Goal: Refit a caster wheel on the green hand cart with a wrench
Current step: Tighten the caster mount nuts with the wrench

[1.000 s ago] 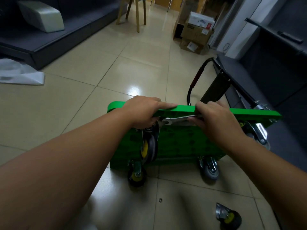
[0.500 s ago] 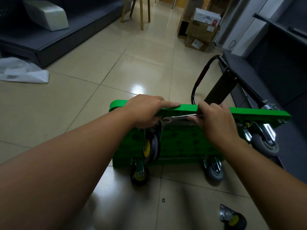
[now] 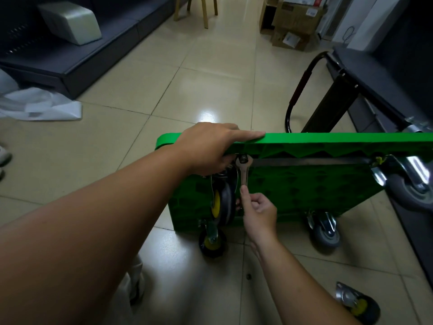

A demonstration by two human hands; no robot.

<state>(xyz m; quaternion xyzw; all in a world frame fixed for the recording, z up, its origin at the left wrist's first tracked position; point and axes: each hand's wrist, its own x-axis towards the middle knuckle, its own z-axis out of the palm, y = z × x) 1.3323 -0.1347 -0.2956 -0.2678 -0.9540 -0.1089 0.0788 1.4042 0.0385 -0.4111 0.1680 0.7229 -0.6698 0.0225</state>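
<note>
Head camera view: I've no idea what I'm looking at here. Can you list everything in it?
cart: one, green, tipped on its edge on the floor
wrench: one, silver, hanging from a bolt at the cart's upper left
yellow casters: two, black with yellow hubs, cart's left side
grey casters: two, cart's right side
loose caster: one, black and yellow, floor at lower right
handle: one, black, behind the cart
boxes: several, brown, far right
stool: one, wooden, far middle
sheet: one, white, floor at left
left hand: grips the cart's top edge
right hand: pinches the wrench's lower end
</note>
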